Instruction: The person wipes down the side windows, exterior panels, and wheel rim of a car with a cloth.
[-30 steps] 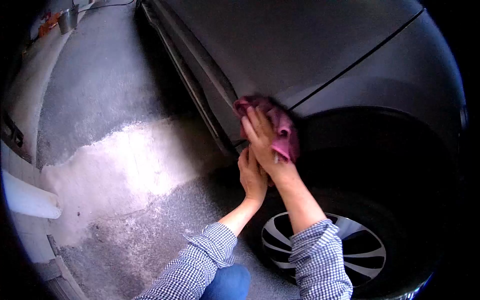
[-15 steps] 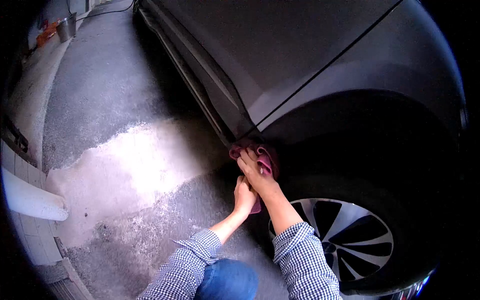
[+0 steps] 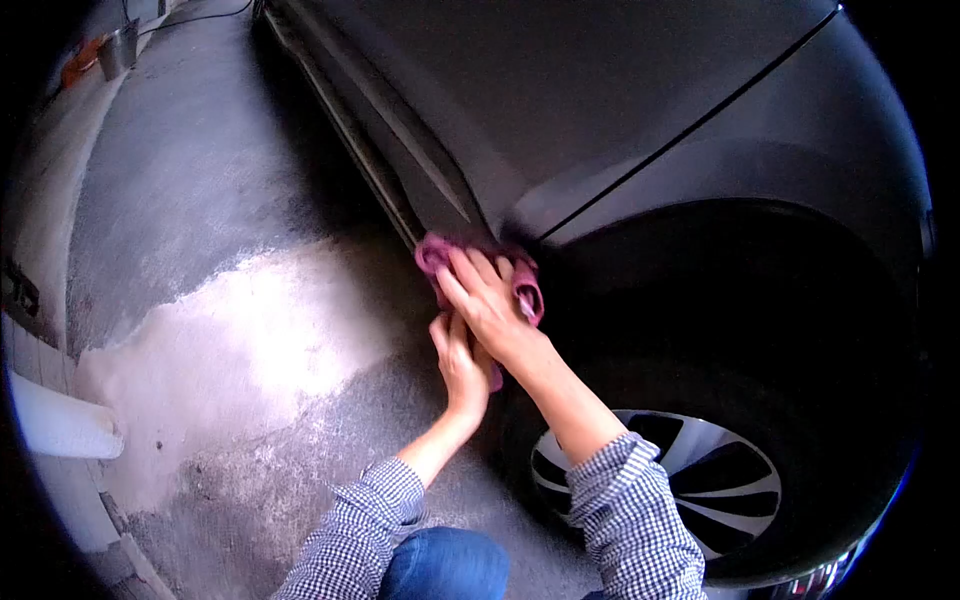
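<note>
A bunched pink-purple cloth (image 3: 527,283) lies against the lower corner of the dark grey car body (image 3: 620,110), where the panel meets the wheel arch. My right hand (image 3: 488,303) presses on the cloth from above, its fingers bent over the folds. Just below it, close to the right wrist, my left hand (image 3: 463,368) is curled at the hanging lower part of the cloth; its palm side is hidden. Right of my forearm sits the wheel (image 3: 715,470) with silver spokes, under the dark arch.
The car's side sill (image 3: 350,150) runs away toward the upper left. Brightly lit concrete floor (image 3: 270,330) lies left of my hands. At the left edge is a white pipe (image 3: 65,415). Far back stand a metal bucket (image 3: 118,50) and an orange object (image 3: 82,62). My knee (image 3: 447,565) is below.
Both hands and the cloth have shifted left and slightly up in view, along the lower edge of the car body. The right hand's fingers are more spread over the cloth. The camera view has shifted slightly.
</note>
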